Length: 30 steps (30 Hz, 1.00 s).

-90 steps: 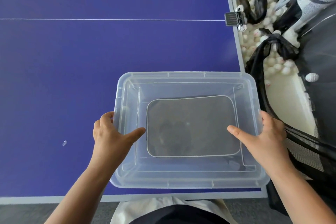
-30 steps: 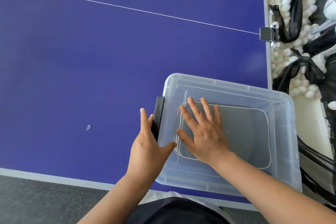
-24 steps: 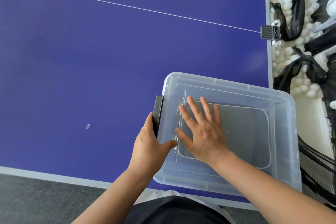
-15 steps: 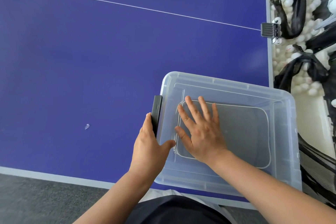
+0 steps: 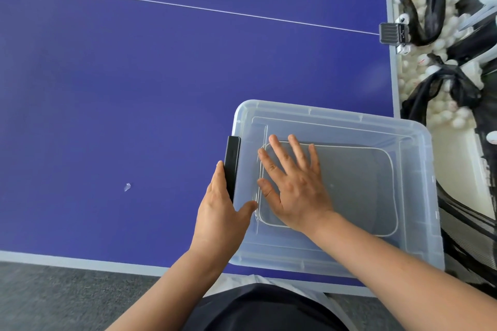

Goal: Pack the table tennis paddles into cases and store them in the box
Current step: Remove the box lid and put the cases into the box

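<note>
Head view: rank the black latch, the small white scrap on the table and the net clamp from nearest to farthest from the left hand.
1. Black latch: on the box's left side, touched by the left hand.
2. Small white scrap: on the blue table, to the hand's left.
3. Net clamp: at the table's far right edge.

Both forearms are bare here, no sleeves reaching the wrists, no watch or rings on the left hand [image 5: 220,212] or the right hand [image 5: 293,185]. Down at six o'clock, a dark navy garment [image 5: 269,309] covers the torso, with a pale whitish layer [image 5: 231,283] peeking along its upper edge.
</note>
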Motion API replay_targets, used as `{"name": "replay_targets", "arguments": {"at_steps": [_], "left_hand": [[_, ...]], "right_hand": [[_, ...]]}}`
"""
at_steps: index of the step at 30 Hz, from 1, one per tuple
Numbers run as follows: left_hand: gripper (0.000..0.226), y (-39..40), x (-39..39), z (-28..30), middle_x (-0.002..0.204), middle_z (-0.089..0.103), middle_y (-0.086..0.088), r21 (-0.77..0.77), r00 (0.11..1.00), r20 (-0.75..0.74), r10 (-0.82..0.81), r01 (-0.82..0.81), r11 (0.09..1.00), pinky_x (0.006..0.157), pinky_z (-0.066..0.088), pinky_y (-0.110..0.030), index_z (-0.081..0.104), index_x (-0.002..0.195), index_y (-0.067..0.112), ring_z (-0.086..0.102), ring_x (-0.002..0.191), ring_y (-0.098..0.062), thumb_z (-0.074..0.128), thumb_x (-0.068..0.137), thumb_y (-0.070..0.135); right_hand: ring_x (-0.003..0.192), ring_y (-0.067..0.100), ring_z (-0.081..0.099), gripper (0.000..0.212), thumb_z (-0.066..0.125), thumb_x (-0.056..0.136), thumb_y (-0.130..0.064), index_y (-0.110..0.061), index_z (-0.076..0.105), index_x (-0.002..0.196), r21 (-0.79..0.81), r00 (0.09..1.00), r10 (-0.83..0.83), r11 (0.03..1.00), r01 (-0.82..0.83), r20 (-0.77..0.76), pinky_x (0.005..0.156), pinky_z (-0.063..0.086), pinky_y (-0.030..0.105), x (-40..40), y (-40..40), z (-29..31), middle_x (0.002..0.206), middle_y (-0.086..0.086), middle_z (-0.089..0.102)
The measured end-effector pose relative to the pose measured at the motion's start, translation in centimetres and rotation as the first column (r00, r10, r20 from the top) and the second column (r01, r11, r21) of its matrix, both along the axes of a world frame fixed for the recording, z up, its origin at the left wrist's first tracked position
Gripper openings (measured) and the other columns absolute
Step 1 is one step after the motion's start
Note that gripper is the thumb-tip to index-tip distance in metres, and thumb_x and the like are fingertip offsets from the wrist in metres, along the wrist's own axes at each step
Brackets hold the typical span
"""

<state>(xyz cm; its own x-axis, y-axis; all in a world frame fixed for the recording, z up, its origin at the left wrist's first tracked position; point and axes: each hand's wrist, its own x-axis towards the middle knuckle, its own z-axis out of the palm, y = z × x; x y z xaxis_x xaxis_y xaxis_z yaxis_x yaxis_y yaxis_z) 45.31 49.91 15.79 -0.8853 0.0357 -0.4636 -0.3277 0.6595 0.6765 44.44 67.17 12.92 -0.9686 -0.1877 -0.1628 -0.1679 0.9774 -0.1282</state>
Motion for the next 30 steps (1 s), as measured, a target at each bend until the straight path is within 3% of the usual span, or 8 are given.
{"name": "replay_targets", "arguments": {"at_steps": [4,7,9,14,19,24,30], "left_hand": [[0.103,-0.3,0.1,-0.1,0.158,0.029,0.006,0.021,0.999,-0.017,-0.037,0.038,0.999,0.115,0.036,-0.035,0.003,0.157,0.024,0.031,0.144,-0.012,0.076,0.084,0.036],[0.105,-0.6,0.1,-0.1,0.165,0.009,0.007,-0.011,0.99,-0.105,-0.096,0.096,0.995,0.123,0.019,-0.038,-0.001,0.157,0.02,0.0,0.152,-0.01,0.073,0.085,0.04],[0.101,-0.6,-0.2,-0.3,0.165,0.007,0.004,-0.074,0.967,-0.201,-0.159,0.147,0.986,0.124,0.008,-0.039,0.007,0.157,0.015,-0.013,0.151,-0.012,0.073,0.085,0.043],[0.065,1.0,-0.7,-0.6,0.162,0.021,-0.006,-0.211,0.854,-0.392,-0.342,0.278,0.937,0.12,0.006,-0.051,0.044,0.143,0.022,-0.008,0.152,-0.027,0.069,0.087,0.043],[0.044,5.7,0.1,-1.0,0.16,0.028,-0.006,-0.266,0.722,-0.475,-0.503,0.426,0.865,0.119,0.015,-0.057,0.059,0.131,0.021,0.001,0.153,-0.03,0.062,0.092,0.042],[0.055,13.0,1.6,-0.8,0.163,0.023,-0.001,-0.315,0.63,-0.429,-0.647,0.567,0.761,0.121,0.005,-0.046,0.053,0.139,0.024,0.0,0.153,-0.024,0.037,0.096,0.055],[0.058,20.9,1.4,-0.7,0.165,0.015,-0.001,-0.426,0.518,-0.339,-0.786,0.66,0.618,0.122,0.007,-0.054,0.038,0.149,0.03,-0.004,0.152,-0.026,0.027,0.099,0.057]], "right_hand": [[0.15,0.033,0.013,0.057,0.026,0.101,-0.054,-0.028,0.035,0.15,-0.025,1.0,-0.008,1.0,0.008,-0.009,0.116,0.013,0.061,0.1,0.1,0.2,0.162,0.0,0.022],[0.149,0.033,0.015,0.059,0.029,0.1,-0.056,-0.026,0.037,0.15,-0.044,1.0,-0.017,0.999,0.016,-0.014,0.117,0.014,0.06,0.1,0.2,0.3,0.161,0.0,0.025],[0.148,0.031,0.019,0.061,0.029,0.099,-0.057,-0.022,0.04,0.148,-0.072,0.999,-0.047,0.996,0.046,-0.013,0.116,0.018,0.059,0.3,0.2,0.5,0.159,0.0,0.029],[0.144,0.031,0.03,0.059,0.034,0.099,-0.054,-0.016,0.051,0.14,-0.181,0.981,-0.193,0.966,0.185,-0.029,0.115,0.027,0.057,3.2,2.1,1.5,0.154,0.006,0.038],[0.145,0.025,0.027,0.056,0.037,0.098,-0.051,-0.016,0.052,0.139,-0.276,0.919,-0.394,0.885,0.376,-0.01,0.114,0.032,0.049,8.2,7.0,2.2,0.155,0.004,0.036],[0.147,0.019,0.021,0.055,0.039,0.099,-0.052,-0.019,0.049,0.141,-0.33,0.846,-0.533,0.796,0.507,0.013,0.112,0.031,0.037,11.5,12.4,2.8,0.157,0.0,0.03],[0.146,0.019,0.02,0.057,0.041,0.095,-0.048,-0.015,0.048,0.142,-0.392,0.784,-0.62,0.718,0.576,0.018,0.115,0.029,0.04,12.8,18.1,2.7,0.156,0.005,0.031]]}}
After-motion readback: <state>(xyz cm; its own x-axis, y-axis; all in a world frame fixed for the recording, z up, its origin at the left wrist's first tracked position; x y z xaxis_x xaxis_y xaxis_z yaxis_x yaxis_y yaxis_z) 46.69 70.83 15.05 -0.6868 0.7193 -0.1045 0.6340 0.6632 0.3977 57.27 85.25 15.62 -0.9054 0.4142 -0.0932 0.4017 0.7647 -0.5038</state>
